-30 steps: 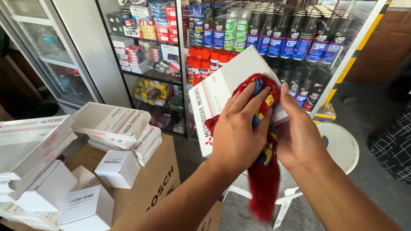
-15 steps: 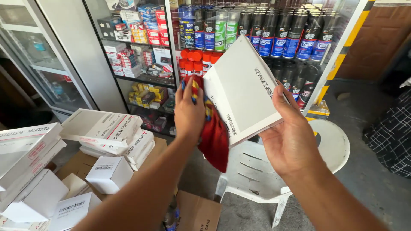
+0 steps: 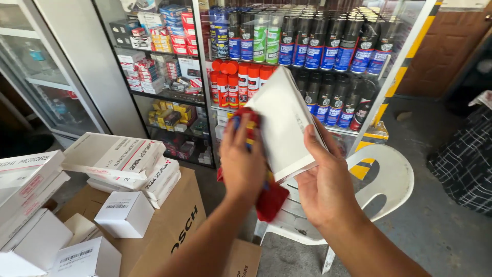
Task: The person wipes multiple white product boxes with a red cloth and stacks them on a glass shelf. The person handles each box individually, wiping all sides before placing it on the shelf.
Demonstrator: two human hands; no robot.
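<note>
My right hand (image 3: pixel 325 179) grips a flat white cardboard box (image 3: pixel 284 120) by its lower edge and holds it up, tilted, in front of the shelves. My left hand (image 3: pixel 243 159) presses a red cloth (image 3: pixel 271 200) with blue and yellow patches against the box's left side. The cloth hangs down below my left palm.
Glass-fronted shelves (image 3: pixel 307 46) behind hold rows of spray cans and small boxes. A white plastic chair (image 3: pixel 384 179) stands below my hands. At left, white boxes (image 3: pixel 123 159) are stacked on a brown carton (image 3: pixel 174 220). A dark checked cloth (image 3: pixel 464 159) lies at right.
The box has turned from its broad face toward me to a steeper tilt. My left hand with the cloth has moved from the box's front to its left side.
</note>
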